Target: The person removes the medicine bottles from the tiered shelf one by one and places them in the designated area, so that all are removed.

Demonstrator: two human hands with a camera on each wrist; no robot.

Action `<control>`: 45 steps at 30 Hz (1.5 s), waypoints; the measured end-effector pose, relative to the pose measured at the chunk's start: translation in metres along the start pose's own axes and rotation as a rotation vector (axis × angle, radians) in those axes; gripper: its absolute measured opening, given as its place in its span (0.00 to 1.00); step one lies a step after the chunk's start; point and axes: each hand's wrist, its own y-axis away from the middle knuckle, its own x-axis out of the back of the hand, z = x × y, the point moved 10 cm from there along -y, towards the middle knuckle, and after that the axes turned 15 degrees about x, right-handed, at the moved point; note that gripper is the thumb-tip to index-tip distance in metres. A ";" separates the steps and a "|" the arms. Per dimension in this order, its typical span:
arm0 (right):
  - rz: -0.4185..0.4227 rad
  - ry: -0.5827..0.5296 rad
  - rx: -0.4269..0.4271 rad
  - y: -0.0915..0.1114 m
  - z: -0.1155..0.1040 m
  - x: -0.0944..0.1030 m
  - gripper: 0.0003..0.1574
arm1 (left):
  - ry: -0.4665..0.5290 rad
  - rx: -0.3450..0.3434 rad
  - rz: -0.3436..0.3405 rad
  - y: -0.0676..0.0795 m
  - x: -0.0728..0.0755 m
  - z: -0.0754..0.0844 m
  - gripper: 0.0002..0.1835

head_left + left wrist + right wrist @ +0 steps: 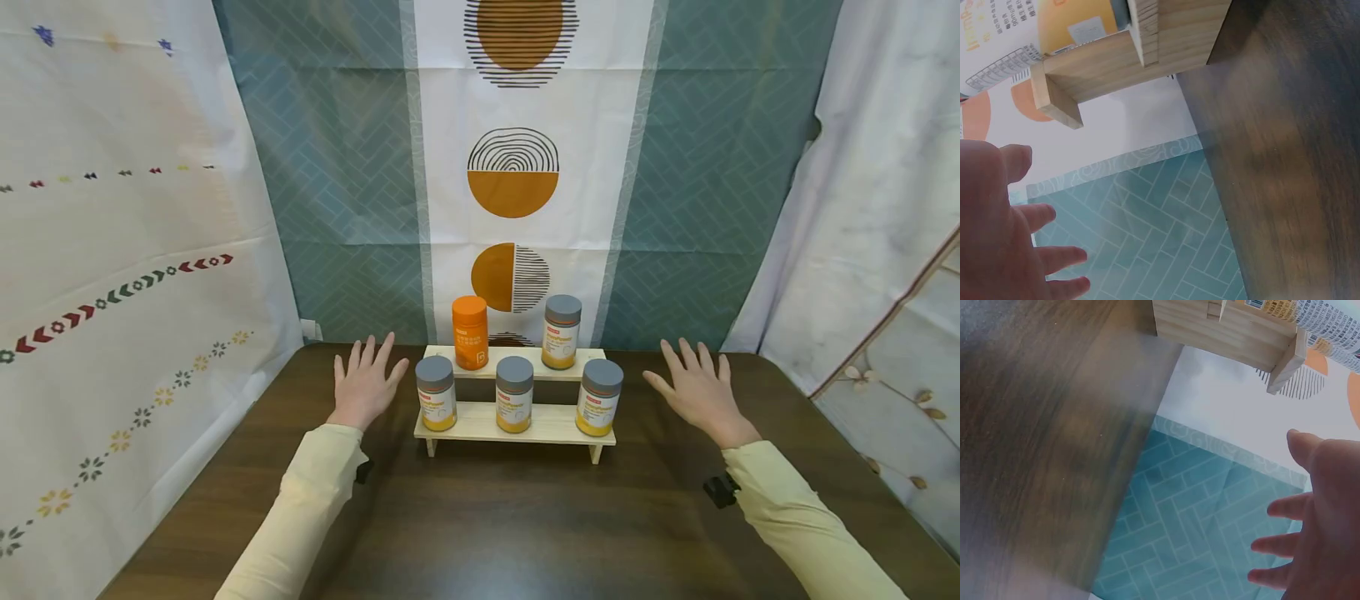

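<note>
A two-tier wooden rack point(480, 423) stands at the middle of the table with several supplement jars on it. On its upper tier are an orange jar point(471, 337) at left and a grey-lidded jar point(561, 337) at right. The lower tier bears a left jar point(437, 400), a middle jar point(514, 400) and a right jar point(598, 404), all grey-lidded with white and yellow labels. My left hand point(363, 383), fingers spread and holding nothing, is left of the rack. My right hand point(703, 392) is spread likewise on the right side, apart from the jars.
The dark wooden table point(480, 517) reaches back to a teal and white patterned cloth point(345, 167). White cloths hang along the left side point(135, 250) and the right side point(885, 208). Dark wrist devices sit at the left cuff point(363, 472) and right cuff point(722, 490).
</note>
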 end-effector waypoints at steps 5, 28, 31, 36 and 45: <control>0.010 0.008 -0.002 -0.004 -0.001 0.003 0.47 | -0.003 0.006 -0.018 -0.003 0.000 -0.001 0.36; 0.113 -0.047 0.031 -0.024 -0.031 0.024 0.20 | 0.231 0.058 -0.405 0.000 -0.051 -0.010 0.26; 0.143 -0.103 0.016 -0.028 -0.034 0.030 0.20 | 0.311 0.045 -0.471 -0.002 -0.060 -0.007 0.26; 0.155 -0.176 0.007 -0.037 -0.041 0.037 0.22 | 0.392 0.038 -0.549 -0.005 -0.071 -0.004 0.25; 0.150 -0.291 0.014 -0.051 -0.049 0.037 0.28 | 0.503 0.067 -0.585 -0.007 -0.082 -0.002 0.24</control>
